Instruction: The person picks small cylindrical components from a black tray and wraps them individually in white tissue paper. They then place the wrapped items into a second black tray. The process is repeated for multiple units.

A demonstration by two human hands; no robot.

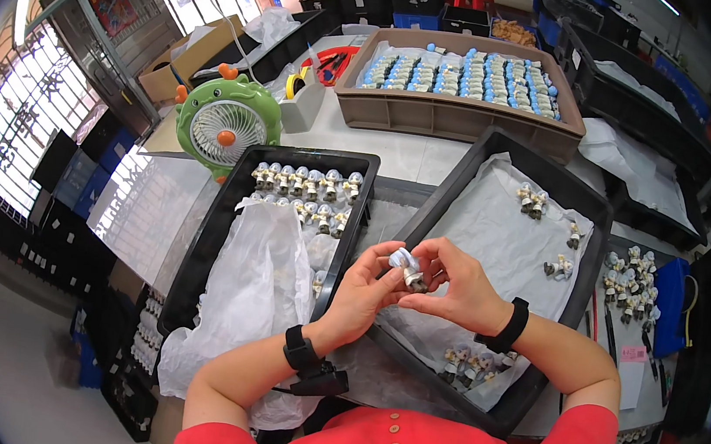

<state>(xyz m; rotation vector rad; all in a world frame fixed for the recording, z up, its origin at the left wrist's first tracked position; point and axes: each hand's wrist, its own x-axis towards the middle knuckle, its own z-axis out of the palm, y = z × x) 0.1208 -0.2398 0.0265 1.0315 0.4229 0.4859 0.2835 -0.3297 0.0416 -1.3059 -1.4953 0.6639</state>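
A small figurine with pale blue-white hair and a light body is held up between my two hands, above the near left edge of the black tray lined with white paper. My left hand pinches it with thumb and fingers from the left. Curled round it from the right, my right hand has its thumb and index finger close to the figurine's lower part; whether they press on it is hard to see. Similar figurines lie in the tray's far part, and a cluster of several sits at its near end.
On the left, a black tray holds rows of figurines partly under white paper. A green fan stands behind it. At the back is a brown tray of blue-topped pieces. More figurines lie at right beside a blue bin.
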